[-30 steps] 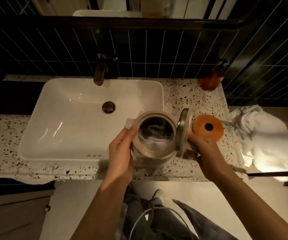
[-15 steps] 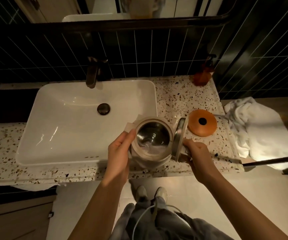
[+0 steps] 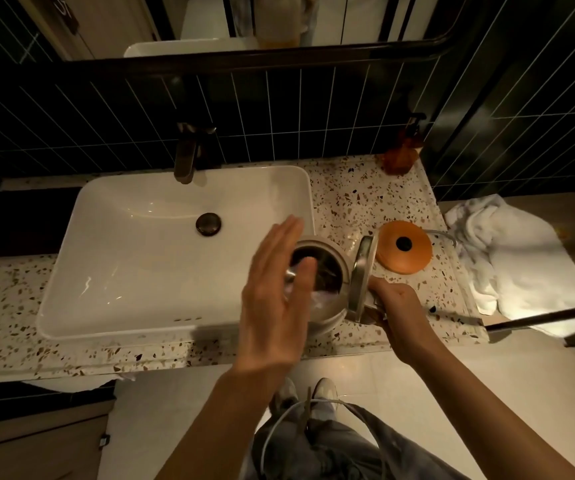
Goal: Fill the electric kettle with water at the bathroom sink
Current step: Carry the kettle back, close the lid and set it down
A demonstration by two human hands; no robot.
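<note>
A beige electric kettle [image 3: 331, 271] stands on the speckled counter just right of the white sink [image 3: 133, 237], its lid [image 3: 360, 278] flipped up on edge. My right hand [image 3: 395, 306] grips the kettle's handle at its right side. My left hand [image 3: 275, 296] hovers open and flat over the kettle's left rim, blurred, fingers spread, holding nothing. The dark faucet [image 3: 187, 157] sits at the back of the sink, with no water running. A dark drain plug [image 3: 208, 223] lies in the basin.
The orange kettle base [image 3: 403, 251] with its cord sits on the counter [image 3: 348, 202] right of the kettle. An amber soap bottle [image 3: 402, 154] stands at the back right corner. A crumpled white towel [image 3: 507, 258] lies to the right. A mirror hangs above dark tiles.
My left hand has let go of the kettle's left side and lifted up, open, above its rim. My right hand keeps its hold on the handle.
</note>
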